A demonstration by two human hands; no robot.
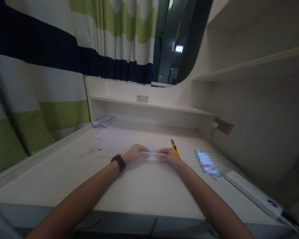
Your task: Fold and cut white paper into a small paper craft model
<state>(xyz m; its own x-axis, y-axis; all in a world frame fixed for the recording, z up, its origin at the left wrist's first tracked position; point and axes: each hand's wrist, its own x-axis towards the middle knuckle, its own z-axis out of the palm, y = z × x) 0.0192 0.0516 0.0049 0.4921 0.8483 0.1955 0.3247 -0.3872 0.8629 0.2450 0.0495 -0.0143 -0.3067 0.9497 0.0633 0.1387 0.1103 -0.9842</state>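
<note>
Pale desk [144, 189] by striped curtain: left hand [136, 153], right hand [169, 156] pinch paper strip [153, 156], mid-fold; yellow knife [174, 148] at 1 o'clock. Next: firm, even crease.

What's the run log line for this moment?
left hand: pinching folded paper strip | right hand: pinching other end | yellow utility knife: on desk beside right hand

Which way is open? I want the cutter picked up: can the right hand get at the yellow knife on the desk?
Probably yes. The yellow knife lies just beside the right hand with nothing between, though that hand and the left hand both pinch the folded paper.
</note>
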